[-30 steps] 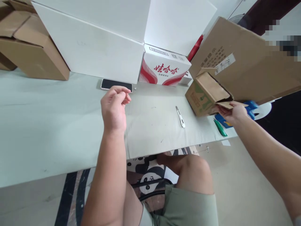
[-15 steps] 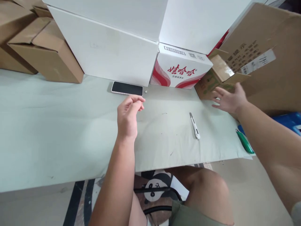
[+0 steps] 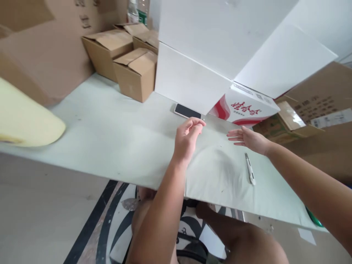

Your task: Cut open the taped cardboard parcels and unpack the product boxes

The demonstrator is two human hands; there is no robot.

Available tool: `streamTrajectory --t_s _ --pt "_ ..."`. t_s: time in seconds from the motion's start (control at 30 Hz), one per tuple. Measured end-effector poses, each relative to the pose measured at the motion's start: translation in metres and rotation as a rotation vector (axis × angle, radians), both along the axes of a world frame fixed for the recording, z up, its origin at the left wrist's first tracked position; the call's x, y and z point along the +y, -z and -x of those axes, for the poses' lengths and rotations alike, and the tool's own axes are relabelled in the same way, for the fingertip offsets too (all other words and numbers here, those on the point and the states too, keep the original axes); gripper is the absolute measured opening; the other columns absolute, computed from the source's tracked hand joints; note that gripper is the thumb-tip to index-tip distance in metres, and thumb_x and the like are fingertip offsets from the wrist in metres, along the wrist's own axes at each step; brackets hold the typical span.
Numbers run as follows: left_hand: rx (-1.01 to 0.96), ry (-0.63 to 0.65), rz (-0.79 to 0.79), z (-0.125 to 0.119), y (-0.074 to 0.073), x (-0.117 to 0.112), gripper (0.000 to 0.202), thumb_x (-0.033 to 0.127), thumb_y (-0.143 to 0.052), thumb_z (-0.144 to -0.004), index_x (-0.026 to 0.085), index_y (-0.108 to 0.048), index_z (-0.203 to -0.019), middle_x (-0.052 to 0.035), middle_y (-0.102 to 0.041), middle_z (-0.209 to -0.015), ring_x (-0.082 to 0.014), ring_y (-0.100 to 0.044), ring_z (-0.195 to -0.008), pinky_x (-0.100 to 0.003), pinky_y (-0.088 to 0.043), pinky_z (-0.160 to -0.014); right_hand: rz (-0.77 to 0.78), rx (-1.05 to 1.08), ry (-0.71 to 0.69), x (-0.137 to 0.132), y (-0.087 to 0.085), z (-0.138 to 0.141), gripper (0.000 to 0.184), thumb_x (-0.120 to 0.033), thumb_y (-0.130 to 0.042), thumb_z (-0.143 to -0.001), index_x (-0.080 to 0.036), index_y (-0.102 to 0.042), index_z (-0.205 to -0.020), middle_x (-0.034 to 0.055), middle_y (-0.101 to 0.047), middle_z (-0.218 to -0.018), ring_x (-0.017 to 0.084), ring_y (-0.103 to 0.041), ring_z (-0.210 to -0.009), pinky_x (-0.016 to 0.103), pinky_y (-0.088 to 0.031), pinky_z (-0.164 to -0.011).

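Observation:
My left hand (image 3: 187, 141) hovers over the table (image 3: 115, 139), its fingers curled in against the thumb, with nothing showing between them. Just beyond its fingertips lies a smartphone (image 3: 187, 111) with a dark screen and a pale edge. Palm turned sideways, my right hand (image 3: 251, 140) is in the air with its fingers stretched out and holds nothing. Below it on the cloth rests a white utility knife (image 3: 250, 169), its tip pointing away from me. A white-and-red carton (image 3: 243, 106) stands behind my right hand.
Large white boxes (image 3: 192, 73) are stacked at the back. Small cardboard boxes (image 3: 136, 75) stand left of them. A pale yellow rounded object (image 3: 27, 117) juts over the left side. On the right are an opened cardboard box (image 3: 291, 117) and a partly hidden green item (image 3: 315, 218).
The view has swung left, bringing more boxes and the yellow object into sight. My right hand has moved inward from the open box, nearer to my left hand, which keeps its curled shape.

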State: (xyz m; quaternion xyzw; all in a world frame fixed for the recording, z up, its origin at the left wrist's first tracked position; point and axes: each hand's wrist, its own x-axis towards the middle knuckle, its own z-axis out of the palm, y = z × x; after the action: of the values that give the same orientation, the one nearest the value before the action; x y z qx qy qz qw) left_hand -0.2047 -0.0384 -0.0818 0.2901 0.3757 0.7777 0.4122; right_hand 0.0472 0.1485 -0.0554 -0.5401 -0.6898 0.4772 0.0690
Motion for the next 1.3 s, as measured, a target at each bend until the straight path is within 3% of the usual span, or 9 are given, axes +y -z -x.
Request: streamTrajectory --t_s 0.17,0.37,0.47,0.53,0.77,0.9,1.03,1.17,1.3 --pt "-0.057 -0.154 0.012 0.033 0.001 -0.024 0.015 0.024 -0.06 -0.085 0.02 -0.065 -0.071 0.001 -0.05 -0.068 -0.0132 -0.046 -0.07 -0.029 -0.04 -0.072 -0.463 -0.12 -0.242 -0.017 0.016 0.15 0.033 -0.045 -0.057 -0.089 -0.021 -0.071 -0.106 0.0125 -0.073 -0.122 0.03 -0.067 -0.116 0.051 -0.053 -0.105" --pt "-0.168 -0.661 0.011 0.054 0.002 -0.039 0.028 0.012 -0.054 -0.081 0.019 -0.043 -0.056 0.0024 -0.033 -0.058 -0.0108 -0.032 -0.059 -0.027 -0.027 -0.056 -0.973 0.085 -0.549 -0.077 0.016 0.358 0.035 -0.043 -0.063 -0.094 -0.02 -0.058 -0.12 0.0115 -0.063 -0.129 0.028 -0.057 -0.125 0.044 -0.05 -0.105" --pt "-0.124 -0.843 -0.069 0.063 0.003 -0.046 0.03 0.011 -0.054 -0.081 0.018 -0.039 -0.056 0.0025 -0.03 -0.057 -0.0105 -0.03 -0.057 -0.027 -0.025 -0.054 -1.019 0.054 -0.63 -0.116 0.003 0.421 0.054 -0.058 -0.067 -0.093 -0.02 -0.048 -0.126 0.0116 -0.056 -0.139 0.027 -0.051 -0.129 0.045 -0.049 -0.108" --pt "-0.113 -0.883 -0.091 0.069 0.005 -0.051 0.03 0.011 -0.053 -0.083 0.018 -0.04 -0.057 0.0021 -0.032 -0.057 -0.0107 -0.032 -0.058 -0.027 -0.026 -0.054 -1.006 -0.028 -0.632 -0.132 -0.006 0.435 0.059 -0.062 -0.069 -0.092 -0.021 -0.045 -0.127 0.011 -0.055 -0.141 0.025 -0.051 -0.126 0.046 -0.05 -0.108" --pt "-0.164 -0.897 -0.081 0.078 0.007 -0.056 0.035 0.013 -0.053 -0.089 0.019 -0.039 -0.058 0.002 -0.031 -0.059 -0.0109 -0.033 -0.057 -0.028 -0.027 -0.056 -0.931 -0.111 -0.497 -0.114 -0.008 0.381 0.045 -0.046 -0.076 -0.087 -0.022 -0.054 -0.118 0.0119 -0.061 -0.131 0.024 -0.058 -0.117 0.041 -0.05 -0.106" --pt "-0.119 -0.901 -0.062 0.075 0.005 -0.059 0.038 0.016 -0.054 -0.093 0.02 -0.037 -0.058 0.0019 -0.032 -0.059 -0.0116 -0.033 -0.057 -0.029 -0.029 -0.056 -1.036 -0.127 -0.533 -0.083 0.001 0.329 0.029 -0.029 -0.064 -0.088 -0.022 -0.06 -0.116 0.0104 -0.069 -0.115 0.025 -0.065 -0.103 0.04 -0.054 -0.091" --pt "-0.053 -0.895 -0.043 0.07 0.005 -0.057 0.039 0.019 -0.054 -0.094 0.021 -0.036 -0.06 0.0018 -0.031 -0.06 -0.0127 -0.034 -0.057 -0.029 -0.031 -0.057 -1.162 -0.267 -0.557 -0.066 0.001 0.279 0.033 -0.018 -0.052 -0.087 -0.02 -0.068 -0.116 0.0069 -0.074 -0.096 0.023 -0.068 -0.085 0.038 -0.052 -0.083" --pt "0.086 -0.88 0.055 0.064 0.009 -0.047 0.036 0.022 -0.052 -0.096 0.021 -0.039 -0.063 0.0005 -0.037 -0.064 -0.0152 -0.041 -0.064 -0.03 -0.039 -0.064 -1.309 -0.266 -0.575 -0.08 0.001 0.219 0.036 -0.024 -0.047 -0.093 -0.021 -0.072 -0.12 0.0062 -0.076 -0.088 0.022 -0.069 -0.074 0.034 -0.05 -0.071" --pt "0.329 -0.939 0.212 0.056 0.017 -0.032 0.015 0.022 -0.056 -0.094 0.023 -0.055 -0.079 -0.0035 -0.055 -0.093 -0.0203 -0.057 -0.095 -0.036 -0.049 -0.093 -1.498 -0.079 -0.558 -0.115 0.007 0.14 0.03 -0.019 -0.052 -0.097 -0.023 -0.074 -0.116 0.0049 -0.08 -0.095 0.019 -0.075 -0.077 0.028 -0.052 -0.065"
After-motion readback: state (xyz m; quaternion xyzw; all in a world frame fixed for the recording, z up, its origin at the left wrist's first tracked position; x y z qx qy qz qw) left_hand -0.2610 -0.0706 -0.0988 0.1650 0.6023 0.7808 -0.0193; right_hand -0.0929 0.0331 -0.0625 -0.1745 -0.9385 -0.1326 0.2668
